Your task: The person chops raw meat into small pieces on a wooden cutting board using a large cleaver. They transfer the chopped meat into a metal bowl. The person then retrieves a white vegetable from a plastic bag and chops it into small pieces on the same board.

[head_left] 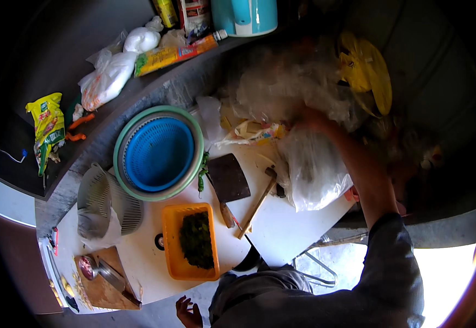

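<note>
My right arm stretches across the table's right side to a heap of clear plastic bags (317,172). At the heap's edge, my right hand (306,117) is in shadow among the plastic, and its fingers cannot be made out. Just left of it lies a crumpled, colourful printed wrapper (254,131). My left hand (189,312) hangs below the table's front edge, empty, with loosely bent fingers apart. Nearest to it stands an orange-yellow plastic basket (171,246) of dark green chopped leaves (196,239).
A cleaver (230,177) and a hammer (257,205) lie mid-table, beside green chillies (202,174). Left are a blue colander (159,153) nested in a green-rimmed basin, a grey basket (126,205), and a chopping board (98,295) with a knife and bowl. Packets line the shelf (101,117).
</note>
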Motion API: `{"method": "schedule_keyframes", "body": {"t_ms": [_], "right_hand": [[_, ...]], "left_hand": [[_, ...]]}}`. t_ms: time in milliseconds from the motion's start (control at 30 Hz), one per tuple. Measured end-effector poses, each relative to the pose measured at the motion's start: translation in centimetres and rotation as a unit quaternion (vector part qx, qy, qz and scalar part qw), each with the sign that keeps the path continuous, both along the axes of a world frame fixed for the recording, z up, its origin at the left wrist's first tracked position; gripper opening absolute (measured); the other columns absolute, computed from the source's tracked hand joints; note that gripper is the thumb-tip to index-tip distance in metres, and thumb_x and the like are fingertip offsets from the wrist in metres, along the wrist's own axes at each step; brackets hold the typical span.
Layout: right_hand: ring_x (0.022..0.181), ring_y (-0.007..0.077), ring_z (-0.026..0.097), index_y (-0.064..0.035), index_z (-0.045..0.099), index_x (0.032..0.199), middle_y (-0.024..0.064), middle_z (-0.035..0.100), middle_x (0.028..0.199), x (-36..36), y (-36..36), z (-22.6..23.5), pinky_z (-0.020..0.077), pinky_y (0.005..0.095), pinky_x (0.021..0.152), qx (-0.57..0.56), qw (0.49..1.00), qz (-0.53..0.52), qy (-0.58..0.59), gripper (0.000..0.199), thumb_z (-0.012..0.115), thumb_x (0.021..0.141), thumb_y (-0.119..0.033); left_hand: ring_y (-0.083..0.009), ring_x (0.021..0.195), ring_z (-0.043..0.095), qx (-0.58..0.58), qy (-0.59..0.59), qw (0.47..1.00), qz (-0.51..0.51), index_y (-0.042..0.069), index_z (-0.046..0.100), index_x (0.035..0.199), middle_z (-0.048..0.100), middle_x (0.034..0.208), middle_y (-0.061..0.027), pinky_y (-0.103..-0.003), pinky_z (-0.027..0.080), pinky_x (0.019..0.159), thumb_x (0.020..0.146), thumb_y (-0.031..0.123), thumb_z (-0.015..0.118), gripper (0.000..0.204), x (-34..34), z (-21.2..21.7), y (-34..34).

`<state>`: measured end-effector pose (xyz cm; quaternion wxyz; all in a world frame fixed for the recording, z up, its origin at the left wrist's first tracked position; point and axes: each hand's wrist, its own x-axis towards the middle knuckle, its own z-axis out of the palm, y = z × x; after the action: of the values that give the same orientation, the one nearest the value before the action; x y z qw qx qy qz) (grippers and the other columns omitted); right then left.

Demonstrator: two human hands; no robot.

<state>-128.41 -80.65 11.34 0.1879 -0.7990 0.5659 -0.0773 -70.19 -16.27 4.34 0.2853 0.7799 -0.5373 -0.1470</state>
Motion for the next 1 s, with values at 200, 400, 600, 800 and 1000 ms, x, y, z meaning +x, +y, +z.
{"method": "schedule_keyframes", "body": {"t_ms": [200, 400, 600, 800, 1000], "right_hand": [[0.112, 0.0392, 0.070, -0.0118, 0.079, 0.107, 0.0191, 0.074, 0.117, 6.1, 2.9, 4.3, 0.0552, 0.0524, 0.097, -0.050, 0.985, 0.007, 0.167, 0.024, 0.068, 0.092, -0.027], [0.090, 0.0392, 0.075, -0.0101, 0.075, 0.093, 0.0160, 0.076, 0.093, 15.9, 9.0, 2.0, 0.0591, 0.0524, 0.080, -0.109, 0.977, 0.149, 0.110, 0.016, 0.068, 0.089, -0.023], [0.096, 0.0373, 0.075, -0.0076, 0.076, 0.100, 0.0181, 0.076, 0.096, 17.1, 9.3, -8.2, 0.0601, 0.0492, 0.083, -0.052, 0.987, 0.036, 0.149, 0.016, 0.068, 0.088, -0.016], [0.094, 0.0408, 0.074, -0.0043, 0.072, 0.099, 0.0204, 0.075, 0.100, 18.7, 9.6, -8.8, 0.0583, 0.0522, 0.082, -0.081, 0.992, 0.051, 0.082, 0.015, 0.065, 0.088, -0.013], [0.084, 0.0373, 0.073, -0.0015, 0.069, 0.093, 0.0165, 0.074, 0.089, 17.9, 7.4, -3.2, 0.0565, 0.0474, 0.075, -0.234, 0.955, 0.025, -0.180, 0.013, 0.070, 0.092, -0.014]], "left_hand": [[-0.0267, 0.097, 0.073, 0.022, 0.037, 0.999, 0.009, -0.001, 0.075, 0.114, 0.068, 0.131, -0.0173, -0.031, 0.062, 0.062, 0.092, 0.000, 0.070, 0.023, 0.2, 0.4, -1.0], [-0.0246, 0.100, 0.072, 0.024, 0.032, 0.999, 0.003, -0.001, 0.073, 0.118, 0.066, 0.135, -0.0170, -0.030, 0.061, 0.066, 0.092, -0.003, 0.069, 0.027, 0.5, 0.0, -0.4], [-0.0255, 0.092, 0.073, 0.015, 0.037, 0.999, 0.035, -0.001, 0.072, 0.111, 0.068, 0.130, -0.0197, -0.032, 0.060, 0.061, 0.082, -0.009, 0.069, 0.030, 2.5, 0.3, -1.7], [-0.0253, 0.099, 0.071, -0.026, 0.019, 0.995, 0.099, -0.002, 0.072, 0.108, 0.068, 0.129, -0.0181, -0.029, 0.059, 0.057, 0.082, -0.011, 0.067, 0.028, 2.0, 4.0, 0.0], [-0.0257, 0.094, 0.072, -0.030, 0.005, 0.992, 0.120, -0.003, 0.071, 0.114, 0.066, 0.135, -0.0189, -0.033, 0.060, 0.067, 0.084, -0.010, 0.067, 0.031, 2.4, 7.0, -1.1]]}}
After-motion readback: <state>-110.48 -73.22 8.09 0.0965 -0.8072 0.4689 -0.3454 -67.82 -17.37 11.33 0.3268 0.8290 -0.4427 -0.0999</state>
